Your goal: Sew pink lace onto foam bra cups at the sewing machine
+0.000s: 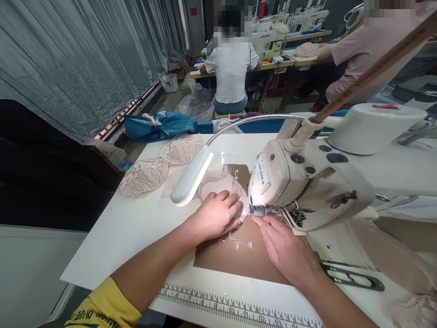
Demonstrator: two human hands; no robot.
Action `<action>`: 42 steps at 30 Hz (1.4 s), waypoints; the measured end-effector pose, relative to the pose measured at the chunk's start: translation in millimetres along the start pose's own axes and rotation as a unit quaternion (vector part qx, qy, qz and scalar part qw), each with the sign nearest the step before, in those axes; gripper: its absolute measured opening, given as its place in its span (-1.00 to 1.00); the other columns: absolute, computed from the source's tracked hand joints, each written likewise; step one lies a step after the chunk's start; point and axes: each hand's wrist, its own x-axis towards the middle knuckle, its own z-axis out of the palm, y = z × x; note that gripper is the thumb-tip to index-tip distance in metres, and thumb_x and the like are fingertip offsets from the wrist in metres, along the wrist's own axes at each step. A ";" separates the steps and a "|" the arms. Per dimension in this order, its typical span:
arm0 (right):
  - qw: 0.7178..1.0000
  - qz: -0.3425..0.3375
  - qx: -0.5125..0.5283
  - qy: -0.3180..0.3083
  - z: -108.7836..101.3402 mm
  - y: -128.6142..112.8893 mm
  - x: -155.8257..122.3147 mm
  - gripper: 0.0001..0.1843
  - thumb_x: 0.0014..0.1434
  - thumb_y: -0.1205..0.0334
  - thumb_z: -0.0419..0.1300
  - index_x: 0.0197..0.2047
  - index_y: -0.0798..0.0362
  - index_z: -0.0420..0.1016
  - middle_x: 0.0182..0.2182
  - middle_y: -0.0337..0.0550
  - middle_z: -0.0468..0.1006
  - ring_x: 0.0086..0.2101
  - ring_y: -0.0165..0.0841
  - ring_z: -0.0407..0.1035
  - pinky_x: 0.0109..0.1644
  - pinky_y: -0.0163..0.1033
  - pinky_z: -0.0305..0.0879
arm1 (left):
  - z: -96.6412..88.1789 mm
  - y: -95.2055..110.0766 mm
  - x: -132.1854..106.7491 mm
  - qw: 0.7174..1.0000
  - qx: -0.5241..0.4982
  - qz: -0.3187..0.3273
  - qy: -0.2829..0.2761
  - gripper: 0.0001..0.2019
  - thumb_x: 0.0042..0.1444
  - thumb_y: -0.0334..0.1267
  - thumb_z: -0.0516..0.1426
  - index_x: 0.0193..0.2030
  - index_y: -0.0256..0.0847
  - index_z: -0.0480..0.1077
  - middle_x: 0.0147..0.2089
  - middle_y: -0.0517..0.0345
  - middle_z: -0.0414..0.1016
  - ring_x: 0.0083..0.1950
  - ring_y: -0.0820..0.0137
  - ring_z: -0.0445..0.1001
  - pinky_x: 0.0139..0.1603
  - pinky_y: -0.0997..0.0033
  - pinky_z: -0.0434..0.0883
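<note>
The lace cup lies just left of the sewing machine, its edge reaching toward the needle area, with a brown sheet spread below. We see the left hand palm down on it, fingers slightly parted and laid over the lace rather than wrapped around it; the right hand sits just beside the needle area, fingers close together, and we cannot tell whether their tips pinch any fabric. To guide this edge well, we would press lightly and evenly so the lace stays flat, let it feed without tugging, and keep the right fingertips clear of the needle, which seems very near them. As for containers, a blue bag tied with a white cord lies beyond the table, its contents hidden; farther off, a white bin stands on the floor, and we cannot make out what it holds.
</note>
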 end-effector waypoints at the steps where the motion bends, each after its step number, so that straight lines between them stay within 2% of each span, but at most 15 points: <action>1: 1.000 0.003 -0.002 0.002 -0.4 -0.2 -0.1 -0.60 0.23 0.40 -0.01 0.00 -0.03 0.56 -0.15 -0.10 0.60 -0.33 -0.34 0.46 -0.30 -0.27 0.29 | -4.8 1.6 -1.6 1.000 0.000 -0.009 -0.017 -0.61 0.28 -0.09 -0.02 0.11 -0.29 0.29 0.10 -0.12 0.38 0.03 0.14 0.33 -0.11 0.21 0.36; 5: 1.000 -0.018 0.012 0.007 -4.4 -1.2 2.2 -0.60 0.23 0.41 -0.03 -0.02 0.01 0.56 -0.19 -0.15 0.61 -0.35 -0.34 0.44 -0.31 -0.26 0.28 | -19.1 5.7 -7.1 0.998 -0.030 -0.002 -0.063 -0.61 0.26 -0.05 -0.01 0.02 -0.31 0.36 -0.11 -0.07 0.46 -0.17 0.20 0.41 -0.21 0.26 0.40; 8: 0.999 -0.045 0.022 0.004 -8.4 -2.4 5.0 -0.59 0.22 0.44 -0.05 -0.05 0.03 0.56 -0.24 -0.18 0.61 -0.38 -0.35 0.42 -0.29 -0.24 0.27 | -21.5 7.1 -8.0 0.995 -0.068 0.019 -0.071 -0.65 0.28 -0.10 -0.02 0.00 -0.31 0.39 -0.18 -0.02 0.48 -0.25 0.26 0.44 -0.27 0.31 0.40; 10: 0.999 -0.051 0.019 0.002 -10.0 -2.9 5.9 -0.58 0.21 0.46 -0.06 -0.07 0.03 0.57 -0.27 -0.18 0.60 -0.40 -0.36 0.40 -0.28 -0.23 0.27 | -19.7 9.2 -7.3 0.994 -0.089 0.030 -0.056 -0.66 0.29 -0.15 -0.03 0.02 -0.32 0.39 -0.14 -0.02 0.48 -0.20 0.27 0.44 -0.24 0.34 0.40; 12: 0.999 -0.048 0.018 0.001 -10.1 -2.6 5.3 -0.58 0.21 0.46 -0.06 -0.09 0.03 0.58 -0.28 -0.18 0.60 -0.40 -0.36 0.40 -0.26 -0.22 0.27 | -16.3 12.7 -6.4 0.994 -0.098 0.041 -0.034 -0.66 0.29 -0.17 -0.03 0.05 -0.33 0.39 -0.02 -0.05 0.47 -0.12 0.25 0.42 -0.14 0.33 0.40; 16: 0.999 -0.040 0.020 0.001 -7.8 -0.8 1.5 -0.56 0.19 0.47 -0.07 -0.07 0.02 0.57 -0.20 -0.17 0.61 -0.40 -0.36 0.40 -0.25 -0.21 0.27 | -9.4 21.3 -5.5 0.995 -0.087 0.046 -0.017 -0.56 0.26 -0.05 -0.01 0.11 -0.33 0.36 0.16 -0.06 0.38 -0.06 0.19 0.36 -0.05 0.21 0.37; 22: 0.999 -0.040 0.018 0.005 -7.6 -2.0 1.3 -0.57 0.20 0.46 -0.08 -0.09 0.03 0.58 -0.19 -0.15 0.62 -0.38 -0.34 0.42 -0.27 -0.21 0.27 | -1.5 25.4 -6.7 0.997 -0.074 0.037 -0.009 -0.49 0.24 -0.02 -0.01 0.16 -0.38 0.32 0.22 -0.09 0.33 -0.03 0.15 0.32 -0.04 0.17 0.32; 28: 0.999 -0.038 0.022 0.006 -7.6 -2.8 3.8 -0.56 0.18 0.47 -0.08 -0.09 0.06 0.58 -0.22 -0.15 0.62 -0.36 -0.32 0.45 -0.33 -0.22 0.30 | 3.6 18.2 -5.0 0.996 -0.078 0.048 -0.007 -0.45 0.25 0.00 -0.04 0.23 -0.39 0.25 0.25 -0.06 0.29 0.02 0.16 0.29 0.04 0.16 0.28; 32: 0.999 -0.029 0.034 -0.009 -7.8 -1.6 4.0 -0.56 0.17 0.47 -0.08 -0.08 0.07 0.57 -0.24 -0.14 0.62 -0.37 -0.32 0.47 -0.35 -0.23 0.35 | -5.5 13.9 -6.6 0.994 -0.095 0.051 -0.018 -0.44 0.24 0.02 -0.02 0.22 -0.36 0.26 0.24 -0.09 0.29 0.04 0.15 0.29 0.05 0.16 0.27; 34: 0.999 -0.025 0.046 -0.009 -8.0 -0.9 3.8 -0.57 0.18 0.46 -0.08 -0.09 0.07 0.57 -0.24 -0.13 0.63 -0.34 -0.32 0.50 -0.33 -0.24 0.39 | -13.9 15.6 -12.3 0.991 -0.113 0.066 -0.034 -0.41 0.16 0.06 0.07 0.19 -0.33 0.29 0.21 -0.12 0.31 0.05 0.12 0.30 0.06 0.15 0.27; 35: 0.998 -0.022 0.053 -0.009 -8.0 -0.7 3.5 -0.58 0.18 0.45 -0.07 -0.09 0.08 0.57 -0.23 -0.12 0.63 -0.32 -0.31 0.51 -0.30 -0.25 0.40 | -17.6 17.5 -16.2 0.988 -0.126 0.079 -0.045 -0.40 0.09 0.05 0.13 0.17 -0.31 0.29 0.19 -0.12 0.33 0.05 0.11 0.31 0.07 0.15 0.27; 37: 0.998 -0.013 0.062 -0.010 -7.7 -0.2 3.0 -0.59 0.20 0.43 -0.07 -0.08 0.07 0.56 -0.21 -0.11 0.63 -0.28 -0.30 0.52 -0.27 -0.25 0.42 | -21.5 22.3 -24.4 0.983 -0.148 0.097 -0.059 -0.45 0.01 -0.11 0.19 0.14 -0.27 0.31 0.15 -0.08 0.36 0.04 0.14 0.33 0.08 0.18 0.28; 40: 0.997 0.004 0.067 -0.025 -6.8 0.2 2.2 -0.60 0.23 0.41 -0.08 -0.07 0.06 0.55 -0.23 -0.11 0.64 -0.29 -0.30 0.53 -0.28 -0.26 0.43 | -15.7 26.5 -30.7 0.985 -0.152 0.075 -0.045 -0.67 0.04 -0.41 0.09 -0.01 -0.26 0.37 0.09 -0.04 0.39 0.01 0.22 0.35 0.03 0.27 0.30; 42: 0.997 0.012 0.063 -0.030 -6.9 -0.1 2.1 -0.61 0.24 0.39 -0.09 -0.08 0.05 0.54 -0.25 -0.10 0.64 -0.32 -0.30 0.53 -0.28 -0.25 0.42 | -7.4 23.4 -28.7 0.985 -0.164 0.041 -0.028 -0.80 0.13 -0.47 0.01 -0.17 -0.28 0.41 -0.05 -0.03 0.45 -0.07 0.28 0.38 -0.06 0.34 0.32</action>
